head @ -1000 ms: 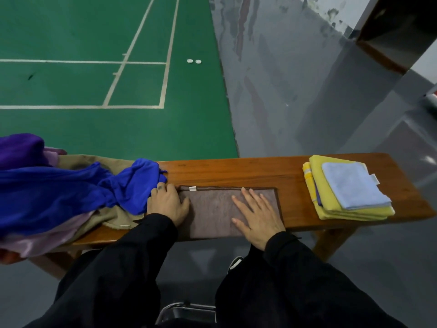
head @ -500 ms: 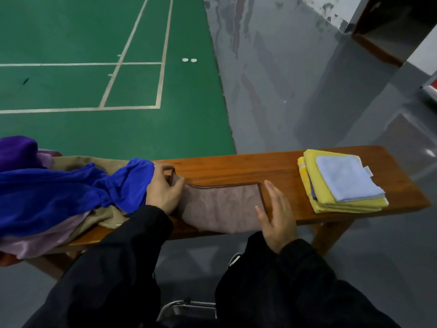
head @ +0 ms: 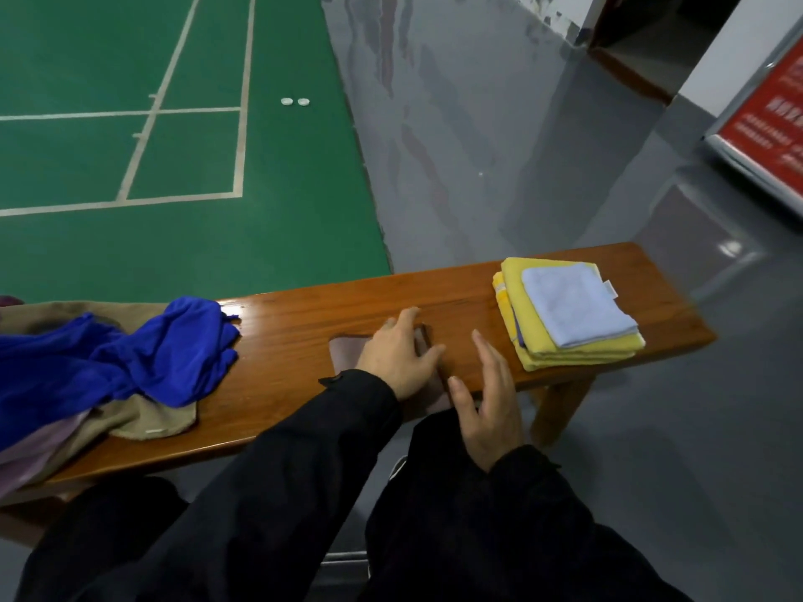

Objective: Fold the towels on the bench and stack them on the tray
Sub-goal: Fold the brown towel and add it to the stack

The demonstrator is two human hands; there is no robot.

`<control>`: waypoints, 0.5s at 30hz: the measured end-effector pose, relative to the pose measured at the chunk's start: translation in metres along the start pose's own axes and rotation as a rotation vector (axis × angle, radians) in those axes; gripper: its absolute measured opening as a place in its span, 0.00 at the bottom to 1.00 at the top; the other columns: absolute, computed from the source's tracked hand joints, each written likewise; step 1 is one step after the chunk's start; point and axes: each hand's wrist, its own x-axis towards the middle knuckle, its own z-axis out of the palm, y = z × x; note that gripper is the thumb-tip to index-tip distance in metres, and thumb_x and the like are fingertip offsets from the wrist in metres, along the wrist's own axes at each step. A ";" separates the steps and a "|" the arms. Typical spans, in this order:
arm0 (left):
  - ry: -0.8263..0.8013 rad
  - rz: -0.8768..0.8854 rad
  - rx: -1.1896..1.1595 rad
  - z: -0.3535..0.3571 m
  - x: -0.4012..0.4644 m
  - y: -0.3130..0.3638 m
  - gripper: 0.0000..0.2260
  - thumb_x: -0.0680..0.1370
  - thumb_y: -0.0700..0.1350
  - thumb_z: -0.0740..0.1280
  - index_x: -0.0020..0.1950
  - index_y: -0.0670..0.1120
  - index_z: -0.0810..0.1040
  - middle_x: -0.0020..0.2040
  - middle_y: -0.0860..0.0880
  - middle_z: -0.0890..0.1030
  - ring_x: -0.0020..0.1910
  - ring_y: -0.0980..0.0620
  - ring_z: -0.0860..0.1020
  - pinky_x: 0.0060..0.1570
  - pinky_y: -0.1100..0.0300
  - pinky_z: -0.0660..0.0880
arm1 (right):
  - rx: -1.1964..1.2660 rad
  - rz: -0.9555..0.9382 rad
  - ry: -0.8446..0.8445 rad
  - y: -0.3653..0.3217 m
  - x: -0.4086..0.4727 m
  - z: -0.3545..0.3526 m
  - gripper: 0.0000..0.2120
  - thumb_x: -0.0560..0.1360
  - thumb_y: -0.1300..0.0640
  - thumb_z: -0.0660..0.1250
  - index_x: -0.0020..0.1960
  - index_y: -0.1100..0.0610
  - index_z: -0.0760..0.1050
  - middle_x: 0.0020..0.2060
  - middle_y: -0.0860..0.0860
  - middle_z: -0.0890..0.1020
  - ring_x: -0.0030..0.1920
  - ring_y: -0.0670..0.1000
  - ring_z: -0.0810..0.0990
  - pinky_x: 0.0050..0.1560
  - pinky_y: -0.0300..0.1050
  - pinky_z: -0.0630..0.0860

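A small grey-brown towel [head: 345, 351] lies folded on the wooden bench [head: 304, 328], mostly hidden under my left hand [head: 397, 356], which presses flat on it with fingers spread. My right hand [head: 489, 397] stands on its edge just right of the towel, fingers straight, holding nothing. Farther right on the bench sits a stack of folded towels [head: 573, 341]: yellow ones below, a light blue one [head: 575, 308] on top. At the left end a heap of unfolded cloths holds a bright blue one [head: 130, 362], a tan one [head: 152, 421] and a pale purple one [head: 30, 454]. No tray is visible.
Beyond the bench lie a green court floor with white lines [head: 182, 158] and a grey floor [head: 499, 145]. Two small white discs [head: 294, 101] sit on the court. A red sign [head: 769, 123] leans at the far right. The bench leg [head: 560, 410] stands under the stack.
My left hand carried the towel's left end over to the right, folding it to about half its length, and now presses on it. My right hand turned on edge beside it.
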 end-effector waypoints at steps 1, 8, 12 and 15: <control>-0.025 0.075 -0.073 0.002 -0.006 0.003 0.28 0.80 0.57 0.67 0.76 0.49 0.66 0.65 0.45 0.79 0.63 0.46 0.78 0.61 0.51 0.76 | 0.003 0.012 -0.003 0.001 -0.001 -0.002 0.29 0.81 0.43 0.60 0.80 0.48 0.61 0.76 0.43 0.67 0.76 0.44 0.65 0.74 0.42 0.64; 0.387 0.015 -0.098 0.016 -0.079 -0.068 0.09 0.80 0.51 0.66 0.57 0.50 0.79 0.52 0.54 0.77 0.54 0.50 0.76 0.52 0.54 0.75 | -0.116 0.055 -0.040 0.010 0.008 0.012 0.16 0.81 0.48 0.62 0.63 0.52 0.79 0.59 0.46 0.79 0.61 0.48 0.76 0.63 0.50 0.75; 0.281 0.035 0.025 0.037 -0.101 -0.091 0.18 0.78 0.59 0.67 0.63 0.52 0.77 0.61 0.51 0.73 0.60 0.50 0.69 0.58 0.55 0.71 | -0.279 0.152 -0.180 -0.005 0.016 0.029 0.10 0.80 0.44 0.65 0.54 0.49 0.79 0.47 0.45 0.80 0.50 0.50 0.79 0.50 0.50 0.77; 0.383 -0.084 -0.187 0.037 -0.100 -0.086 0.20 0.78 0.52 0.71 0.67 0.49 0.74 0.69 0.50 0.67 0.66 0.55 0.65 0.65 0.57 0.65 | -0.352 0.326 -0.299 -0.021 0.025 0.034 0.17 0.78 0.38 0.65 0.59 0.48 0.75 0.48 0.47 0.82 0.50 0.52 0.81 0.50 0.50 0.78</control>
